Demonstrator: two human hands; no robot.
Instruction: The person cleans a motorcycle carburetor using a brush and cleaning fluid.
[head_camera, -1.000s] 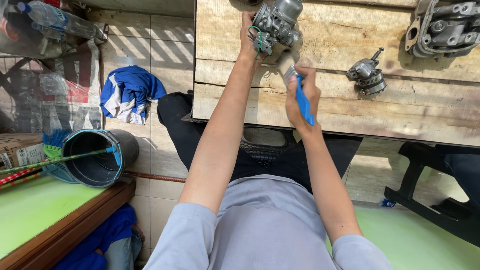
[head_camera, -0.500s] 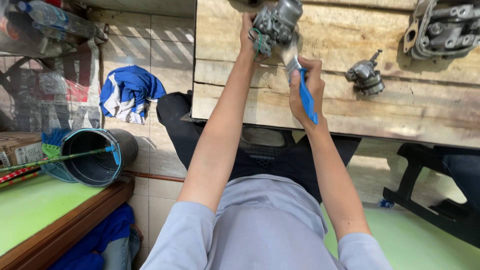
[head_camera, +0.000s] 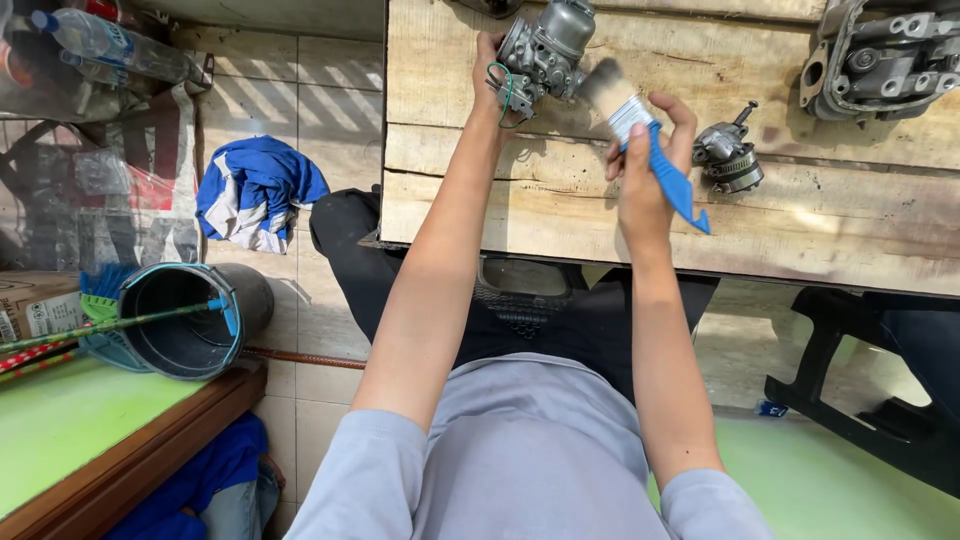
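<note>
Two hands busy: our left hand grips the carburetor, probably heavy, rigid metal, by its body; our right hand pinches the light paintbrush beside it.

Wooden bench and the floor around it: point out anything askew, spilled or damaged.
The black bucket lies tipped on its side on the floor, and a blue cloth sits crumpled on the tiles. The wooden bench has a cracked, rough front plank. Nothing looks spilled.

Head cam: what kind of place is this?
Likely a small engine repair workshop. The left hand holds a carburetor over a rough wooden bench while the right hand works a blue-handled brush on it. More metal engine parts lie on the bench.
</note>
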